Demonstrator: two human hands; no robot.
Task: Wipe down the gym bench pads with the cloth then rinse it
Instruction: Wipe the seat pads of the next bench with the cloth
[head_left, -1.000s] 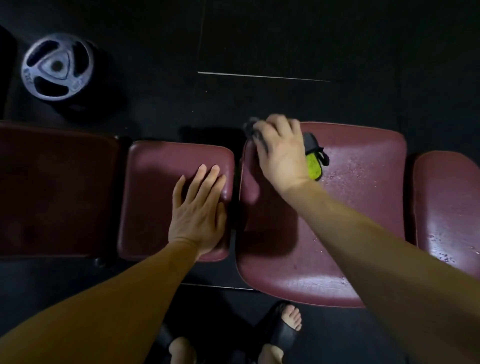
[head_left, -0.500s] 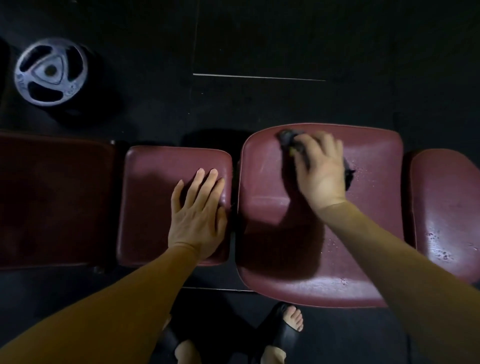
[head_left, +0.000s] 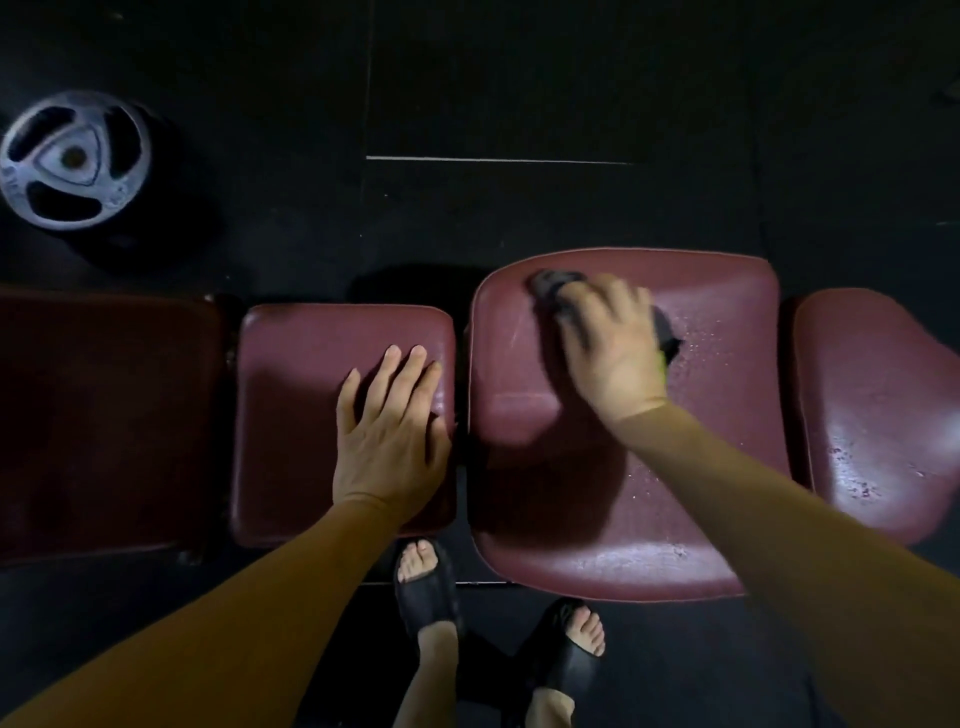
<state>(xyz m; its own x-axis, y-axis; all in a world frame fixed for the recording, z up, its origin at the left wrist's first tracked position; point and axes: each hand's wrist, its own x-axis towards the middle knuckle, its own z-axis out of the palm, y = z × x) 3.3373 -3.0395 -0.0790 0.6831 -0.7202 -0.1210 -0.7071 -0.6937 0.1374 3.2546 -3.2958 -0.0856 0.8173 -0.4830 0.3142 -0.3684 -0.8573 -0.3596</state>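
Observation:
A dark grey cloth (head_left: 549, 283) with a yellow-green patch lies on the far part of the wide maroon bench pad (head_left: 571, 519). My right hand (head_left: 613, 353) lies flat over it and presses it to the pad, blurred by motion; cloth pokes out past the fingertips and at the hand's right side. Water droplets speckle the pad to the right of that hand. My left hand (head_left: 389, 431) rests flat, fingers straight, on the smaller maroon pad (head_left: 296, 389) to the left.
A darker pad (head_left: 104, 415) lies at the far left and another wet maroon pad (head_left: 883, 415) at the right. A grey weight plate (head_left: 72, 161) lies on the black floor at upper left. My feet in black sandals (head_left: 426, 587) stand below the pads.
My right hand slid the cloth right from the wide pad's far-left corner, then back a little to the left. The left hand stayed put. The view shifted slightly.

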